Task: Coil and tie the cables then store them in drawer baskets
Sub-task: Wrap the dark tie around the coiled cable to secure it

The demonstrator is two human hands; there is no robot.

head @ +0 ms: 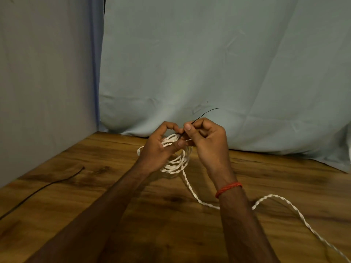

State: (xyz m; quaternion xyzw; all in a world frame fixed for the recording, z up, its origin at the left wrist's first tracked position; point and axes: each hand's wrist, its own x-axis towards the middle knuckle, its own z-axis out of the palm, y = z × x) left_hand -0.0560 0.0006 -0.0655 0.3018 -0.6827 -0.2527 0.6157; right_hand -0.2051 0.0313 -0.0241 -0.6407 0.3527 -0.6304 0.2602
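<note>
A white twisted cable [176, 164] hangs in several loops from my left hand [161, 147], which grips the top of the coil just above the wooden table [95, 186]. The cable's loose tail [284, 204] runs right across the table and off the bottom right edge. My right hand [207, 141] pinches a thin black tie [205, 113] at the top of the coil; its free end sticks up to the right. Where the tie meets the coil is hidden by my fingers.
A second thin black tie or wire [43, 188] lies on the table at the left, running to the left edge. Pale blue cloth [228, 63] hangs behind and to the left of the table. A red thread band [228, 188] circles my right wrist.
</note>
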